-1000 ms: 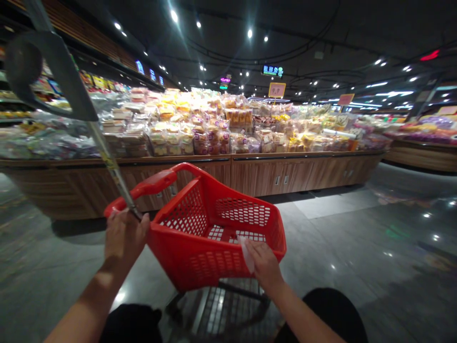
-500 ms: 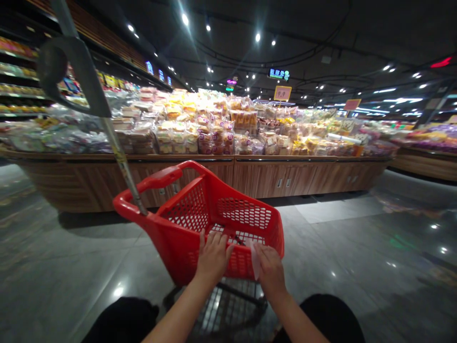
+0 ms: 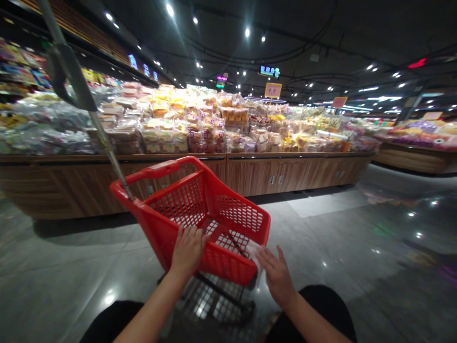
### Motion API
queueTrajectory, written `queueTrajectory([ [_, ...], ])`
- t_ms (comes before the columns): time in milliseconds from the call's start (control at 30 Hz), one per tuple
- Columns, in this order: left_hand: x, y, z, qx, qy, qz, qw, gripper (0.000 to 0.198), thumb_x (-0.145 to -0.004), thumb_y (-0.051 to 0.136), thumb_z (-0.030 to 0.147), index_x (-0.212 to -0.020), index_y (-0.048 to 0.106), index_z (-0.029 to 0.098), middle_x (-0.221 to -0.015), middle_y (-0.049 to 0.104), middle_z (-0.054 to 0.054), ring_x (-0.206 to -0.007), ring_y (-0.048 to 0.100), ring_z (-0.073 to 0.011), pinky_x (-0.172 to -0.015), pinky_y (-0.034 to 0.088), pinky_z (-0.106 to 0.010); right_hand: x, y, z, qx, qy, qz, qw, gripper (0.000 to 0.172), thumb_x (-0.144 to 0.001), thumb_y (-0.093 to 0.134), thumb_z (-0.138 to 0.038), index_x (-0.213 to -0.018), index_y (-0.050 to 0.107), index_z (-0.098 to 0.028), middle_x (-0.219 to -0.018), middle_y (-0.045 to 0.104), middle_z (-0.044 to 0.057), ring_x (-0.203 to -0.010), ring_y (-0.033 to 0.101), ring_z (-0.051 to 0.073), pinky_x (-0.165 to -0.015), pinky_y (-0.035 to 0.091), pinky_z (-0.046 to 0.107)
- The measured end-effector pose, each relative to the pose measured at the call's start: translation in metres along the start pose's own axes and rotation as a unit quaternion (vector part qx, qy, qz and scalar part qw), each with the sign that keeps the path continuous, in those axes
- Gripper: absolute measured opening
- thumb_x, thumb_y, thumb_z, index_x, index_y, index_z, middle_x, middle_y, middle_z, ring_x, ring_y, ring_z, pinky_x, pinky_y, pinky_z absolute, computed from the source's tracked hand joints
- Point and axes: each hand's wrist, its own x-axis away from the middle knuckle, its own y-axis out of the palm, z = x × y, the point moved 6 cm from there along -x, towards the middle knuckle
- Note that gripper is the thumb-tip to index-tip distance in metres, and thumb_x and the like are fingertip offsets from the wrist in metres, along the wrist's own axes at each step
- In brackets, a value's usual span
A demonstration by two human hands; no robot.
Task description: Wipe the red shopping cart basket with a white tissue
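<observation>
At the bottom of the view, the left hand [image 3: 188, 251] lies over the near rim of a red shopping cart [image 3: 228, 264], though whether it grips cannot be told. The right hand [image 3: 277, 278], fingers spread apart, sits just off the cart's near corner beside a white paper slip [image 3: 253, 252], and is the farther hand from the rim. The cart's long axis runs ahead and leftward, its tall pole [image 3: 107, 147] rising left. Beyond stand a wooden counter [image 3: 285, 174] heaped with bagged bread [image 3: 185, 136] and a yellow price sign [image 3: 273, 90].
</observation>
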Motion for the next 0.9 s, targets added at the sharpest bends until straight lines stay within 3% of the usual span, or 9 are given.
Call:
queueTrajectory([
  [100, -0.001, 0.0, -0.008, -0.008, 0.003, 0.004, 1.0, 0.029, -0.09, 0.037, 0.036, -0.077, 0.057, 0.019, -0.083, 0.061, -0.007, -0.09, 0.055, -0.0245, -0.102, 0.031, -0.048, -0.002, 0.012, -0.028, -0.027, 0.005, -0.004, 1.0, 0.049, -0.087, 0.032, -0.007, -0.135, 0.041, -0.017, -0.128, 0.056, 0.008, -0.126, 0.044, 0.018, -0.11, 0.02, 0.045],
  [200, 0.001, -0.002, -0.015, -0.014, 0.008, 0.003, 1.0, 0.029, -0.09, 0.036, 0.035, -0.076, 0.056, 0.02, -0.083, 0.061, -0.007, -0.089, 0.055, -0.0237, -0.101, 0.031, -0.047, -0.008, 0.014, -0.035, -0.062, -0.012, 0.004, 0.998, 0.045, -0.089, 0.033, -0.011, -0.131, 0.046, -0.02, -0.123, 0.06, 0.006, -0.121, 0.048, 0.018, -0.111, 0.015, 0.047],
  [333, 0.004, -0.005, -0.021, -0.016, 0.015, -0.001, 1.0, 0.028, -0.09, 0.036, 0.034, -0.077, 0.057, 0.019, -0.085, 0.062, -0.007, -0.092, 0.055, -0.0237, -0.1, 0.033, -0.046, -0.024, 0.012, 0.004, -0.062, 0.042, 0.022, 0.997, 0.037, -0.091, 0.037, -0.014, -0.122, 0.055, -0.024, -0.118, 0.064, 0.004, -0.117, 0.053, 0.019, -0.112, 0.006, 0.05],
  [433, 0.005, -0.006, -0.021, -0.016, 0.014, -0.001, 1.0, 0.028, -0.09, 0.037, 0.033, -0.075, 0.056, 0.019, -0.082, 0.061, -0.006, -0.09, 0.055, -0.0229, -0.101, 0.032, -0.046, -0.03, 0.016, 0.023, -0.043, 0.094, 0.028, 0.994, 0.039, -0.091, 0.036, -0.012, -0.123, 0.055, -0.023, -0.122, 0.061, 0.005, -0.121, 0.049, 0.02, -0.11, 0.015, 0.052],
  [533, 0.006, -0.006, -0.02, -0.015, 0.013, 0.0, 1.0, 0.028, -0.09, 0.037, 0.032, -0.074, 0.056, 0.02, -0.08, 0.06, -0.005, -0.088, 0.054, -0.022, -0.102, 0.031, -0.047, -0.021, 0.023, 0.0, -0.062, 0.082, 0.013, 0.995, 0.041, -0.091, 0.035, -0.012, -0.127, 0.051, -0.023, -0.129, 0.055, 0.005, -0.126, 0.043, 0.02, -0.105, 0.032, 0.046],
  [633, 0.007, -0.005, -0.02, -0.017, 0.014, 0.002, 1.0, 0.027, -0.091, 0.037, 0.031, -0.076, 0.056, 0.019, -0.082, 0.06, -0.005, -0.089, 0.053, -0.022, -0.102, 0.032, -0.047, -0.005, 0.025, -0.034, -0.078, 0.056, -0.018, 0.995, 0.044, -0.091, 0.037, -0.013, -0.133, 0.044, -0.022, -0.136, 0.049, 0.006, -0.128, 0.04, 0.021, -0.103, 0.036, 0.044],
  [700, 0.008, -0.004, -0.022, -0.018, 0.016, 0.002, 1.0, 0.027, -0.09, 0.037, 0.03, -0.075, 0.056, 0.019, -0.082, 0.06, -0.006, -0.09, 0.053, -0.0222, -0.102, 0.031, -0.047, 0.0, 0.023, -0.041, -0.074, 0.043, -0.031, 0.996, 0.046, -0.09, 0.038, -0.014, -0.135, 0.042, -0.022, -0.136, 0.048, 0.006, -0.127, 0.041, 0.022, -0.101, 0.038, 0.043],
  [800, 0.007, -0.002, -0.025, -0.018, 0.02, -0.001, 1.0, 0.028, -0.09, 0.037, 0.03, -0.075, 0.056, 0.018, -0.082, 0.06, -0.006, -0.091, 0.053, -0.0225, -0.103, 0.03, -0.047, -0.01, 0.022, -0.022, -0.073, 0.033, -0.03, 0.996, 0.044, -0.09, 0.041, -0.016, -0.133, 0.046, -0.022, -0.132, 0.053, 0.006, -0.122, 0.047, 0.022, -0.096, 0.043, 0.041],
  [900, 0.005, 0.0, -0.025, -0.019, 0.025, -0.003, 0.999, 0.028, -0.09, 0.037, 0.031, -0.075, 0.056, 0.019, -0.08, 0.06, -0.005, -0.09, 0.053, -0.0224, -0.102, 0.031, -0.047, -0.025, 0.022, 0.008, -0.076, 0.072, 0.002, 0.995, 0.042, -0.089, 0.038, -0.012, -0.129, 0.05, -0.02, -0.13, 0.054, 0.008, -0.12, 0.048, 0.021, -0.097, 0.043, 0.042],
])
